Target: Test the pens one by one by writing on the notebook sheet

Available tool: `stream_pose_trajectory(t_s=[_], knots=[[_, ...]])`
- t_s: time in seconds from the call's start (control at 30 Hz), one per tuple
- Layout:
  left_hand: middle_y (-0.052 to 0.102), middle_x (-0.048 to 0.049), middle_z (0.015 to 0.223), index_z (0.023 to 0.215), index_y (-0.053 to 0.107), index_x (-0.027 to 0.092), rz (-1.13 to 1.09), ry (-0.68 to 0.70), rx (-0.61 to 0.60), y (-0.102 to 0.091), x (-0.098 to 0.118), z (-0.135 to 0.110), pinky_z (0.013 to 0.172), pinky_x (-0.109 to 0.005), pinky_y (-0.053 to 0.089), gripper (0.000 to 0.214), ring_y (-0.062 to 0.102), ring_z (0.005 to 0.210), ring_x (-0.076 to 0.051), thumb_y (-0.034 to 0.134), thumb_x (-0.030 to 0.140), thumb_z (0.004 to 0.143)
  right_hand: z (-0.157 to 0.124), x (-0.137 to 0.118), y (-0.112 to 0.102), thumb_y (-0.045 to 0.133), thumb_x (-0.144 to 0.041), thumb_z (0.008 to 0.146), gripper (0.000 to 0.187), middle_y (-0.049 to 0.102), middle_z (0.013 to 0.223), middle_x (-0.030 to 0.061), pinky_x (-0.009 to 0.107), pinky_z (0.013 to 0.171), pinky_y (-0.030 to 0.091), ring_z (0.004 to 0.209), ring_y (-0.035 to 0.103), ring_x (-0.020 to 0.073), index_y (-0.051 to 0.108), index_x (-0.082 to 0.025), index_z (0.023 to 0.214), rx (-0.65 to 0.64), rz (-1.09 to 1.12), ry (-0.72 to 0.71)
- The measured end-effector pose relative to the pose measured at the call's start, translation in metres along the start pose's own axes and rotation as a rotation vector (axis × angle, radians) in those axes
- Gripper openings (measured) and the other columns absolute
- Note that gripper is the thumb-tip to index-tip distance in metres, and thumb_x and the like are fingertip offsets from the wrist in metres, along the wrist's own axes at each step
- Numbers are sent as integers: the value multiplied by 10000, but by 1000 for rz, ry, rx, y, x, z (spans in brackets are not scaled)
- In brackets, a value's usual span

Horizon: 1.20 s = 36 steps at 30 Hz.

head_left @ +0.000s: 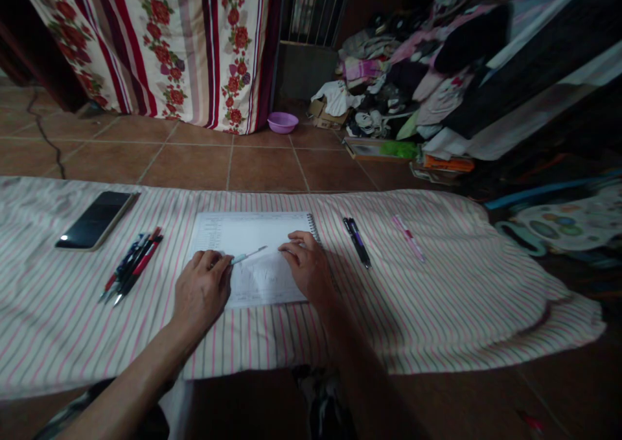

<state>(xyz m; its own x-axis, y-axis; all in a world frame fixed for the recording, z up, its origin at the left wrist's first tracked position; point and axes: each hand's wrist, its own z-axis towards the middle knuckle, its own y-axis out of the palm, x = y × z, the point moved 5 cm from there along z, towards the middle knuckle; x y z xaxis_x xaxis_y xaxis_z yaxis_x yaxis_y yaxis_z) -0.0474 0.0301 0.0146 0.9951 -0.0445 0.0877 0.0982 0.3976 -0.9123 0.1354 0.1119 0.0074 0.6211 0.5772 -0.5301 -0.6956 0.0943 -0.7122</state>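
My left hand (203, 283) is closed, its fingertips pinching a slim pen (247, 255) with a pale teal part and a long thin end pointing right. Beneath it lies a white spiral notebook (253, 229), its coil on the right edge and faint writing on the page. Over the notebook's right side, my right hand (306, 265) has its fingers bent and drawn together near the pen's thin end. Whatever sits between those fingertips is too small to make out. Two dark pens (357, 242) lie just right of the notebook, and a pink-and-white pen (409, 238) farther right.
A striped cloth (451, 297) covers the table. On the left are a phone (97, 220) and a bunch of several pens (131, 266). Beyond the table are a floral curtain (189, 45), a purple basin (282, 122) and piled clothes (413, 70) on the tiled floor.
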Motion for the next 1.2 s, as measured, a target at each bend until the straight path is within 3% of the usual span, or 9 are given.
stream_pose_trajectory(t_s=[0.53, 1.03, 1.2], knots=[[622, -64, 860, 966, 658, 189, -11, -20, -16, 1, 0, 4, 697, -336, 459, 224, 533, 835, -225, 475, 250, 851, 0, -6, 6, 607, -192, 789, 116, 560, 1021, 82, 362, 857, 468, 952, 516, 210, 709, -212, 839, -45, -126, -39], [628, -75, 851, 962, 661, 189, -15, -5, -3, -2, 4, 4, 688, -352, 461, 240, 540, 825, -230, 454, 244, 852, 0, 0, 5, 567, -167, 803, 178, 578, 1013, 79, 396, 873, 469, 939, 532, 211, 699, -222, 909, -7, -45, -12], [629, -74, 859, 966, 661, 185, -4, -8, -13, -1, 4, 5, 680, -342, 460, 238, 538, 831, -230, 461, 242, 851, 1, -4, 1, 588, -186, 797, 125, 586, 1010, 76, 384, 875, 467, 936, 543, 205, 702, -214, 841, -11, -17, -14]])
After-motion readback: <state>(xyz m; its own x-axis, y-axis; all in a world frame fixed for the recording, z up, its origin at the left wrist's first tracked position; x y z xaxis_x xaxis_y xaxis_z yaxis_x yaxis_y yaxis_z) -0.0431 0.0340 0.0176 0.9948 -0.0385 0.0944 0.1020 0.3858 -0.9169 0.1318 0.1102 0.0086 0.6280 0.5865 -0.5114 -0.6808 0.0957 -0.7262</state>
